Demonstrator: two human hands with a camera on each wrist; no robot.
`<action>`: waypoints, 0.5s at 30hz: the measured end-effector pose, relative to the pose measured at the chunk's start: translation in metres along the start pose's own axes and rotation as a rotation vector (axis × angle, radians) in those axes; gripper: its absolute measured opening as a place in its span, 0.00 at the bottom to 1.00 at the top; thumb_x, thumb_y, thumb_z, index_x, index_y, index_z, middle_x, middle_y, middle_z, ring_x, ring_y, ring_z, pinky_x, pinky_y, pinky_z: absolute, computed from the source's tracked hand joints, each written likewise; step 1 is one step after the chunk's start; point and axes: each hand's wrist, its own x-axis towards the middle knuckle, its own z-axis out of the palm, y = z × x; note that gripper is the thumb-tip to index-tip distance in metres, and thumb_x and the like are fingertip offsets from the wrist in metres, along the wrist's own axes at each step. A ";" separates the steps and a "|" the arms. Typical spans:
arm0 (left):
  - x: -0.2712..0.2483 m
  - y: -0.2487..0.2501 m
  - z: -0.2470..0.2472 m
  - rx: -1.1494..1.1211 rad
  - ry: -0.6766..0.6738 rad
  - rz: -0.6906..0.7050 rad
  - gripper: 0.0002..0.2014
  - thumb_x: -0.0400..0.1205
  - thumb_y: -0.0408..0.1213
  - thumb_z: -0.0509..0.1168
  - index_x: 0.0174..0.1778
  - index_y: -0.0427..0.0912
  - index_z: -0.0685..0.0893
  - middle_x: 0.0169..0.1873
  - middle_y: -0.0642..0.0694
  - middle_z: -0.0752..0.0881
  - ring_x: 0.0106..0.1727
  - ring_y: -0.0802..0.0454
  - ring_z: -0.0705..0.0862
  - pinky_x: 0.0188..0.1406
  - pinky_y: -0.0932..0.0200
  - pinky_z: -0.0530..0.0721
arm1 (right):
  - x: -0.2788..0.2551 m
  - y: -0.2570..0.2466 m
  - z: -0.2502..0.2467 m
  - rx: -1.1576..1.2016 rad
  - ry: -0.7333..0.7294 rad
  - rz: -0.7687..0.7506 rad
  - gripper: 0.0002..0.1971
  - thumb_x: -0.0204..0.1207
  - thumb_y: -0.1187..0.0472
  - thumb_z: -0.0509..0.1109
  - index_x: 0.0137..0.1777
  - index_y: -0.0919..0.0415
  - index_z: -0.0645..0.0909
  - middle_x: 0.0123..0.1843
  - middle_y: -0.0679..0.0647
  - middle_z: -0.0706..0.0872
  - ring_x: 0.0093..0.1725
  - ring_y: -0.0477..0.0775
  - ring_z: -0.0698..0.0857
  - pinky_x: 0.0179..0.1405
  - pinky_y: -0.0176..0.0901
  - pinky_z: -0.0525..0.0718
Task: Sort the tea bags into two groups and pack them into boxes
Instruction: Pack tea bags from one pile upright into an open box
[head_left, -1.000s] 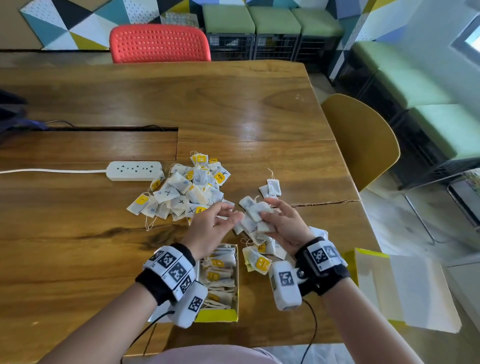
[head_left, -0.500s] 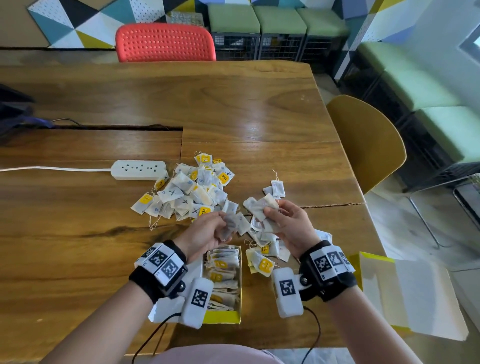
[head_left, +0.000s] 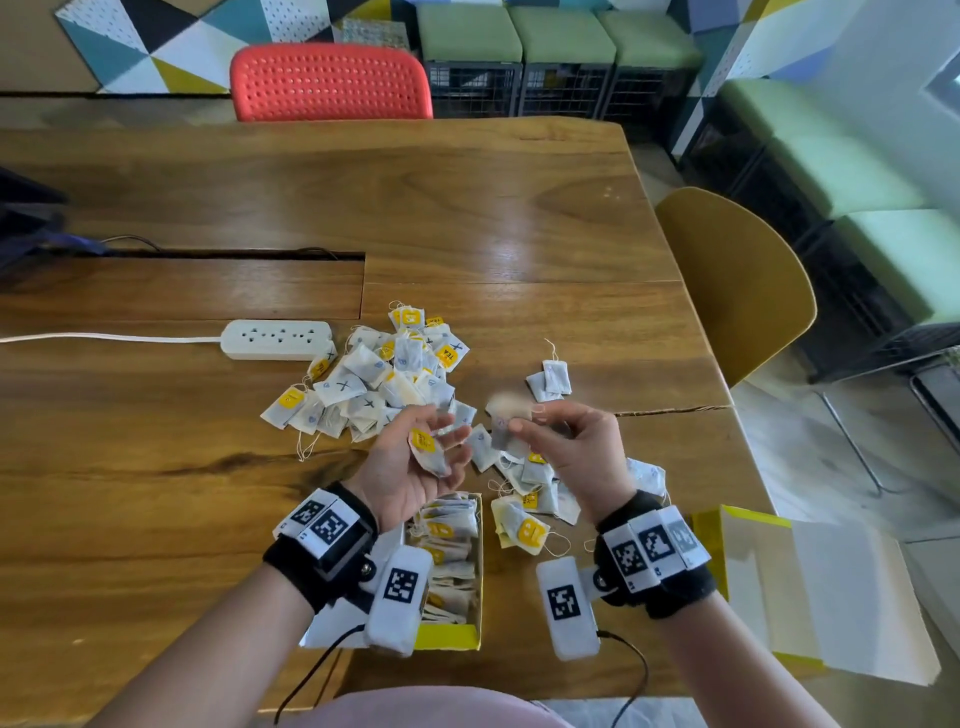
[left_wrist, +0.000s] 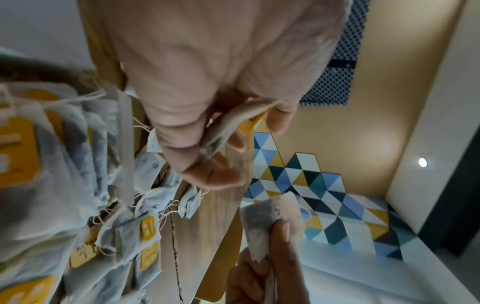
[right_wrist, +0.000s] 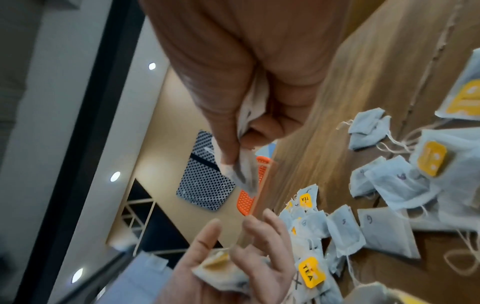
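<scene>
My left hand is turned palm up above the yellow box, which holds several tea bags. Its fingers curl round a tea bag with a yellow tag, also seen in the left wrist view. My right hand is raised beside it and pinches a plain white tea bag, which is blurred in the head view. A big pile of tea bags lies beyond the left hand. A smaller group lies under the right hand.
A second open box with a white flap sits at the table's right front corner. A white power strip lies left of the pile. Two loose tea bags lie farther back. A yellow chair stands past the table's right edge.
Both hands have lifted off the bags and moved apart. The left hand has turned palm up with a yellow-tagged bag; the right hand has kept a white bag pinched.
</scene>
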 end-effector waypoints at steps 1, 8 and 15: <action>0.000 -0.001 -0.001 0.001 0.000 -0.015 0.15 0.73 0.47 0.65 0.46 0.39 0.79 0.46 0.39 0.85 0.41 0.44 0.85 0.31 0.59 0.84 | 0.000 0.000 0.002 -0.072 0.031 -0.083 0.09 0.60 0.66 0.84 0.35 0.59 0.85 0.28 0.46 0.84 0.26 0.42 0.77 0.27 0.32 0.77; -0.011 -0.004 0.011 -0.034 -0.208 -0.064 0.24 0.78 0.53 0.58 0.49 0.33 0.85 0.46 0.36 0.86 0.45 0.46 0.88 0.46 0.54 0.87 | -0.012 0.010 0.032 -0.380 -0.181 -0.477 0.10 0.64 0.63 0.82 0.46 0.62 0.90 0.42 0.48 0.85 0.36 0.44 0.87 0.35 0.42 0.88; -0.006 -0.002 0.007 -0.231 -0.149 -0.026 0.26 0.83 0.56 0.54 0.58 0.34 0.80 0.48 0.31 0.87 0.42 0.41 0.89 0.50 0.49 0.87 | -0.018 -0.006 0.022 -0.176 -0.272 -0.064 0.13 0.78 0.68 0.70 0.60 0.56 0.84 0.47 0.59 0.89 0.37 0.45 0.85 0.33 0.37 0.82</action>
